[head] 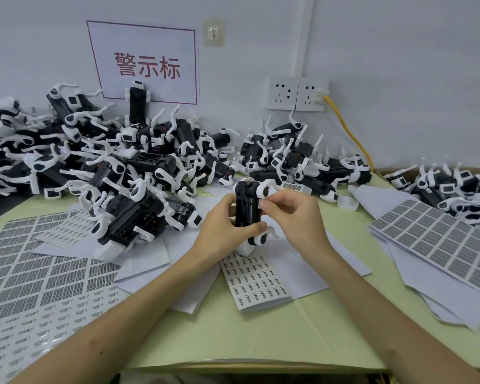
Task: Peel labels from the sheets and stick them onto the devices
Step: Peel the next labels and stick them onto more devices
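My left hand (224, 228) grips a black device with white legs (247, 210), held upright above the table's middle. My right hand (294, 214) pinches a small white label (263, 204) between thumb and forefinger against the device's right side. Directly below my hands lies a sheet of small labels (254, 281) on white paper. A large sheet of grey labels (36, 270) covers the table at the left. Another grey label sheet (438, 239) lies at the right.
A big heap of black-and-white devices (100, 162) fills the left and back of the table, with a smaller heap (302, 159) behind my hands and more in a box (449, 184) at the right. A yellow cable (349, 134) hangs from the wall socket.
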Demonstrator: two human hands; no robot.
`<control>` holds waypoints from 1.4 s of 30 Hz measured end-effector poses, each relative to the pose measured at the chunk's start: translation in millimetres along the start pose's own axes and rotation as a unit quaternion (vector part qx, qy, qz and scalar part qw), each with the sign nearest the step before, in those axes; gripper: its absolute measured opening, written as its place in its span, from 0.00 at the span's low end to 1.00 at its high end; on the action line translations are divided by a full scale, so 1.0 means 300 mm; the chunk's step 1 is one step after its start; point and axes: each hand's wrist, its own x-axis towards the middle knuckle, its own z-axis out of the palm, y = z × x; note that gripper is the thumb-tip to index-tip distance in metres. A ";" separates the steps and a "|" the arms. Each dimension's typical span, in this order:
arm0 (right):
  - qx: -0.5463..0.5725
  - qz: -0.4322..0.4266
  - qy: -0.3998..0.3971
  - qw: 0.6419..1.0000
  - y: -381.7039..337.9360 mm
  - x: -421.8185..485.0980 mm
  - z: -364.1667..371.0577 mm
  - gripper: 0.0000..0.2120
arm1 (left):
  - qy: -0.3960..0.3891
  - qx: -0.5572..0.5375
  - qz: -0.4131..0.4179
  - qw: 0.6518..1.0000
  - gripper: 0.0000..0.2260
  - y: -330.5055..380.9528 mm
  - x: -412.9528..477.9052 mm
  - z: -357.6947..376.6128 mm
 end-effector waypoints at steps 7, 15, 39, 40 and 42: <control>-0.001 0.005 0.005 1.000 -0.007 -0.004 0.000 0.03 | -0.001 0.002 0.009 1.000 0.21 -0.007 0.001 0.002; 0.020 0.045 -0.002 0.999 -0.007 -0.002 -0.004 0.15 | -0.028 -0.045 0.005 0.999 0.16 -0.008 0.013 -0.004; 0.095 0.010 -0.136 0.986 -0.039 -0.016 -0.009 0.15 | -0.180 -0.190 -0.003 0.965 0.05 0.029 -0.006 -0.049; 0.096 0.013 -0.138 0.986 -0.040 -0.016 -0.009 0.15 | -0.177 -0.190 -0.003 0.966 0.06 0.028 -0.006 -0.049; 0.102 0.021 -0.142 0.984 -0.040 -0.016 -0.010 0.15 | -0.170 -0.198 -0.008 0.965 0.07 0.026 -0.006 -0.046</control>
